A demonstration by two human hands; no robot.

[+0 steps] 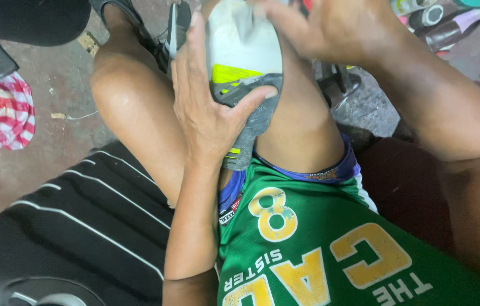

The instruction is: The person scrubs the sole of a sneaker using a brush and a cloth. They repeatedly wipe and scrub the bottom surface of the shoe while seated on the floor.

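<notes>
Fingers (194, 68) of left hand (208, 113) wrap shoe (245, 62); right hand (330, 25) on top

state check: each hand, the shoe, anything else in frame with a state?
left hand: closed around the shoe's grey heel end, thumb across it
right hand: fingers spread, pressing on the shoe's upper end
shoe: held sole up against the knee, white and neon yellow sole showing
striped cloth: crumpled on the floor
bottles: lying on their sides

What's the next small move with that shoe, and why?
Probably press the right hand down along the pale sole. The left hand clamps the grey shoe against the knee, and the right palm already lies on the sole.
</notes>
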